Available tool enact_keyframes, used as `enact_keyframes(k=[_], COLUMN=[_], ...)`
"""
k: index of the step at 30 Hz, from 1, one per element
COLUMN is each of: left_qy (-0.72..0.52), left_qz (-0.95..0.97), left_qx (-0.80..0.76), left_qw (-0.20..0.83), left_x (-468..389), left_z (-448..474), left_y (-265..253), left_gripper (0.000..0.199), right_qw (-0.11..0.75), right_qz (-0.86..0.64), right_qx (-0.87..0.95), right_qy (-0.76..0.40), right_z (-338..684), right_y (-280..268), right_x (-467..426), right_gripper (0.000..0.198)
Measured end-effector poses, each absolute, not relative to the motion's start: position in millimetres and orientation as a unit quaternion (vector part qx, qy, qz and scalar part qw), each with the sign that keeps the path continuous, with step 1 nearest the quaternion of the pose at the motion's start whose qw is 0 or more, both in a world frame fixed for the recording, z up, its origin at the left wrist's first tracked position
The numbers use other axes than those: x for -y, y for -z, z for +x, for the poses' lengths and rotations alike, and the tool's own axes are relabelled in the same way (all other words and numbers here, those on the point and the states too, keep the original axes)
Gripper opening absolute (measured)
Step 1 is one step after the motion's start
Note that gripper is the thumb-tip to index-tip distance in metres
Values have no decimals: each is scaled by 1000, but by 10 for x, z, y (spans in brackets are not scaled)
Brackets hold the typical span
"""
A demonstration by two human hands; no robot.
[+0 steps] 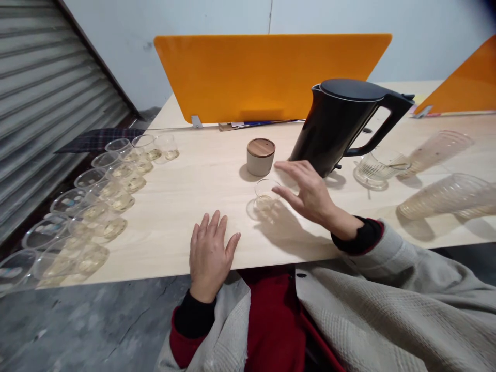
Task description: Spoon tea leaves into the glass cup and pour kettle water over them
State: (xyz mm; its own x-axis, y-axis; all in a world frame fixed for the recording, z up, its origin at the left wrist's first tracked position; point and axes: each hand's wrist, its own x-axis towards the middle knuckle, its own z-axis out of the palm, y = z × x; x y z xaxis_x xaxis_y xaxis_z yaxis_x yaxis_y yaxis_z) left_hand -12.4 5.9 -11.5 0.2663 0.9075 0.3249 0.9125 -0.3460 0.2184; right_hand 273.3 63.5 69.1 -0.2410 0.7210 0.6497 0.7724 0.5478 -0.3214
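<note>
My left hand point(211, 250) lies flat on the table point(163, 232) near its front edge, fingers stretched out, holding nothing. Farther right, my right hand point(308, 194) hovers with thumb and fingers apart. Just beside its thumb stands a small clear cup point(264, 200); whether the thumb touches the rim I cannot tell. Behind the cup sits a grey canister point(260, 164) with a round wooden lid point(261, 146). A black electric kettle point(333, 124) stands beyond my right hand, its handle pointing right.
Rows of clear plastic cups point(104, 201) with pale liquid line the left side. At right are a glass vessel point(374, 168) and stacked clear cups point(445, 196). An orange divider point(271, 77) stands along the back.
</note>
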Motion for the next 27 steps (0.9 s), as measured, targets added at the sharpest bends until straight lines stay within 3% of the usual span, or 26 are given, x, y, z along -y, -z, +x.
enact_keyframes(k=[6,16,27], left_qy=[203,222,234], left_qz=[-799,-811,-822], left_qx=[565,539,519], left_qw=[18,40,17], left_x=[-83,-115,-190], left_z=[-160,-191,-290], left_y=[149,172,261], left_gripper=[53,54,54], right_qw=[357,207,276], right_qz=[-556,-580,-601], right_qx=[750,784,749], right_qy=[16,-75,-49], right_z=[2824,2566,2544], right_y=[-769,-760,-832], right_x=[-1364,-2129,-2188], right_gripper=[62,82,74])
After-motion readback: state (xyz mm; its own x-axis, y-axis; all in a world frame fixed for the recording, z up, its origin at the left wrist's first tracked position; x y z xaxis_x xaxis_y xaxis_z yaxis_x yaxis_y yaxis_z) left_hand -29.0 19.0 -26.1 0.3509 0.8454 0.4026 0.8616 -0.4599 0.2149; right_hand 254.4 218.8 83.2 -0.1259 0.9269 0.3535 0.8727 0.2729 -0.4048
